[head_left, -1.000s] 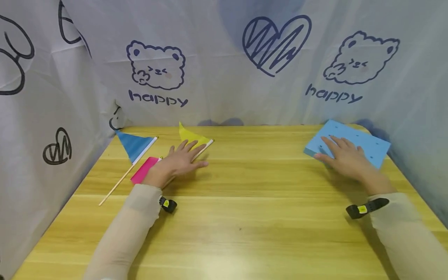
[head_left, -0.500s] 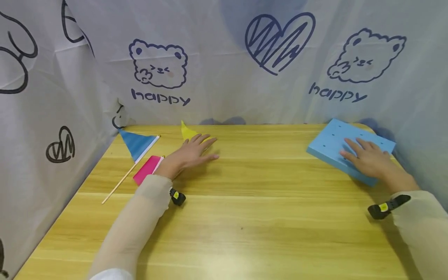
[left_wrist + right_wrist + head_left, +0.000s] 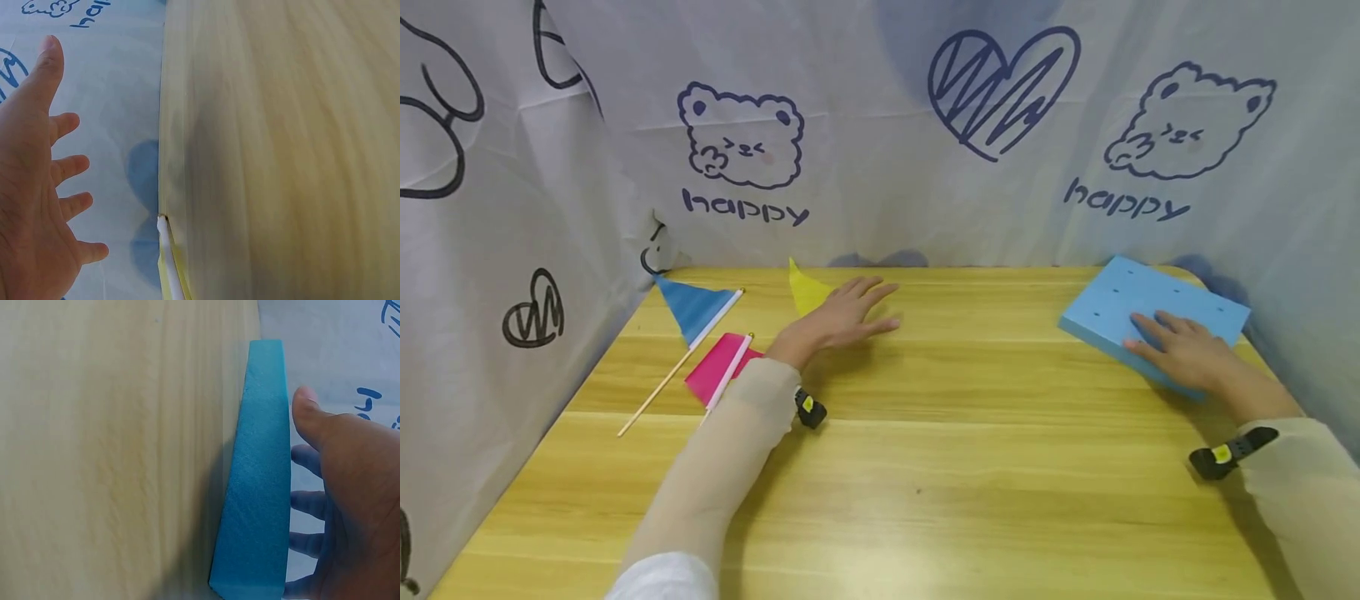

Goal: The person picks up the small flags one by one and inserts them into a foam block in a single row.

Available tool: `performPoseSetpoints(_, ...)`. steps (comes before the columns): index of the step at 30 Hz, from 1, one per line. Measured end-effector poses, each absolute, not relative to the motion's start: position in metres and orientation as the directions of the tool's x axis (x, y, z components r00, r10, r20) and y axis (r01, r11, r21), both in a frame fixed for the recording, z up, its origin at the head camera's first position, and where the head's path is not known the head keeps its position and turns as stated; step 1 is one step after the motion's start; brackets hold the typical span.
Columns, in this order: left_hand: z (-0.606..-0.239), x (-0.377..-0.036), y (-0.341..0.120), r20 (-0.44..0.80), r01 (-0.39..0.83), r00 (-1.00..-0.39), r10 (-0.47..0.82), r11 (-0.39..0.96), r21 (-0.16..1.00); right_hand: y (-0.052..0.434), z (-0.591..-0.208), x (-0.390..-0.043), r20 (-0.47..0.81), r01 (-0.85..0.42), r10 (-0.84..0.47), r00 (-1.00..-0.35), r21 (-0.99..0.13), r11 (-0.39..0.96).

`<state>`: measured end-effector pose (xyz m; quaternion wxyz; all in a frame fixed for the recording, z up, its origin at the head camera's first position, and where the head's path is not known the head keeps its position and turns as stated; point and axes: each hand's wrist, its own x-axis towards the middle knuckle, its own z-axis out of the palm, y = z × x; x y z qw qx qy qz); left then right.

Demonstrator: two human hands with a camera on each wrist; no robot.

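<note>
My left hand (image 3: 842,318) hovers over the table with its fingers spread, holding nothing. Just behind it lies a yellow triangular flag (image 3: 805,288), partly covered by the hand; in the left wrist view its white-sleeved edge (image 3: 167,247) shows below the fingers. A pink flag (image 3: 715,367) lies beside my left forearm, which hides most of its stick. Farther left is a blue triangular flag (image 3: 692,310) on a thin wooden stick. On the right, the fingers of my right hand (image 3: 1183,354) lie over a light blue foam block (image 3: 1142,292) dotted with small holes, their tips at its top face (image 3: 259,475).
The wooden table (image 3: 917,433) runs up to a white cloth (image 3: 865,167) with drawn bears and hearts, which also hangs along the sides. The foam block sits near the table's back right corner.
My left hand has moved right, off the yellow flag's stick side, uncovering more of the pink flag. My right hand has shifted right and nearer across the foam block, which stays in place.
</note>
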<state>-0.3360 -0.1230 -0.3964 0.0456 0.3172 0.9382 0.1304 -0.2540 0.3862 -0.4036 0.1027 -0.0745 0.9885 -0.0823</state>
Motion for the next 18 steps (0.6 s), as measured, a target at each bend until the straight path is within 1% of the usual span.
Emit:
performPoseSetpoints(7,-0.397,-0.341,-0.105,-0.01,0.581,-0.792,0.61,0.759,0.293,0.381,-0.405,-0.25,-0.186,-0.155,-0.179,-0.966,-0.135,0.979)
performPoseSetpoints(15,-0.402,-0.347,-0.084,-0.022,0.634,-0.746,0.666,0.72,0.283,0.371,-0.41,-0.24,-0.165,-0.204,-0.222,-0.961,-0.119,0.972)
performPoseSetpoints(18,-0.401,-0.347,-0.074,-0.025,0.642,-0.738,0.675,0.713,0.283,0.367,-0.409,-0.235,-0.143,-0.232,-0.247,-0.958,-0.116,0.966)
